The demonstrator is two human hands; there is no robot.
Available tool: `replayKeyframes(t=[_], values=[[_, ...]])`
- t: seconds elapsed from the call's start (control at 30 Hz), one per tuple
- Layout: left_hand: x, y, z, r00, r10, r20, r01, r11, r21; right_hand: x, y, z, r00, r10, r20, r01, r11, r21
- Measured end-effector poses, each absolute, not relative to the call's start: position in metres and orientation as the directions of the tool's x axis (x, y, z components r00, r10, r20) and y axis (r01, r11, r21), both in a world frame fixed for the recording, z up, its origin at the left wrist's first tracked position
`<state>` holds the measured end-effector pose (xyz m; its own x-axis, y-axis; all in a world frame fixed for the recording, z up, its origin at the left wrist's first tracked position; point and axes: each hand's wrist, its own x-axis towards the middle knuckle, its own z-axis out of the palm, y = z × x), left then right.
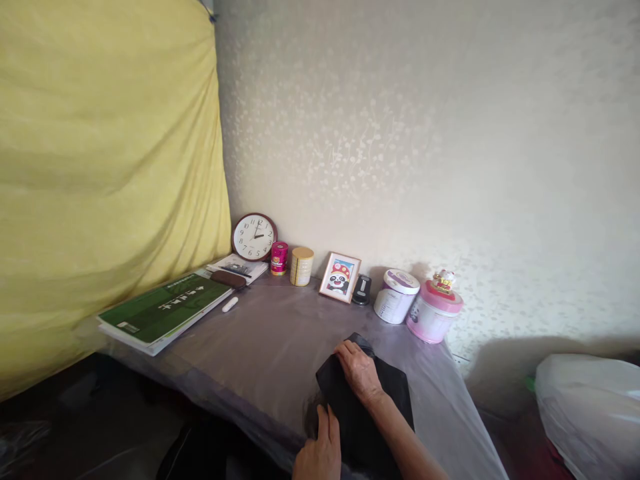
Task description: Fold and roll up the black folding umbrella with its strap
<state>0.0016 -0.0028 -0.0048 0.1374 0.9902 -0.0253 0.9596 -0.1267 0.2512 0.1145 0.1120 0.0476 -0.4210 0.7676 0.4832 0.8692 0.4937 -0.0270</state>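
Note:
A dark black piece of fabric [393,393], perhaps a folded garment or a bag, lies at the near edge of the table. My right hand [357,370] is on its upper part, fingers curled and closed on the material near a raised black fold [361,343]. At the fabric's lower left edge is my left hand [320,447], its visible fingers stretched out against the side; the thumb is hidden. My right forearm covers part of the black fabric, and its lower end runs out of view.
Along the wall stand a round clock [255,237], a pink can [279,258], a yellow-lidded can [301,267], a framed panda picture [340,277], a black stapler-like object [362,290], a white tub [397,297] and a pink tub [434,313] topped by a figurine. Green book [165,307] lies left.

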Motion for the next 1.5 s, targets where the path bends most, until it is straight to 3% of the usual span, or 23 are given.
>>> replayKeyframes(t=[0.23, 0.47, 0.63, 0.9, 1.03, 1.17, 1.3, 1.4, 1.5], values=[[-0.013, -0.007, 0.009, 0.188, 0.981, -0.057, 0.943, -0.164, 0.288, 0.113, 0.116, 0.034, -0.423, 0.774, 0.47, 0.869, 0.494, -0.031], [-0.02, 0.009, 0.012, 0.526, 0.846, 0.09, 0.794, -0.527, 0.303, 0.112, 0.116, 0.033, -0.418, 0.785, 0.457, 0.871, 0.49, -0.046], [-0.013, 0.017, -0.017, 0.419, 0.904, 0.086, 0.861, -0.425, 0.28, 0.114, 0.117, 0.034, -0.405, 0.806, 0.432, 0.884, 0.466, -0.04], [-0.01, 0.015, -0.03, 0.362, 0.931, 0.035, 0.876, -0.353, 0.329, 0.138, 0.14, 0.032, -0.368, 0.839, 0.401, 0.871, 0.463, -0.168], [-0.008, 0.013, -0.028, 0.347, 0.938, 0.025, 0.877, -0.334, 0.346, 0.154, 0.159, 0.028, -0.29, 0.892, 0.346, 0.903, 0.375, -0.21], [-0.006, 0.011, -0.023, 0.328, 0.945, 0.008, 0.891, -0.312, 0.33, 0.16, 0.16, 0.037, -0.172, 0.908, 0.381, 0.943, 0.264, -0.201], [-0.008, 0.011, -0.016, 0.353, 0.934, -0.046, 0.883, -0.317, 0.346, 0.148, 0.129, 0.044, -0.293, 0.835, 0.466, 0.863, 0.441, -0.246], [-0.009, 0.01, -0.007, 0.352, 0.932, -0.092, 0.882, -0.297, 0.366, 0.136, 0.109, 0.036, -0.486, 0.775, 0.404, 0.744, 0.609, -0.275], [-0.01, 0.005, 0.009, 0.375, 0.918, -0.126, 0.866, -0.299, 0.4, 0.137, 0.112, 0.027, -0.404, 0.811, 0.424, 0.805, 0.535, -0.257]])
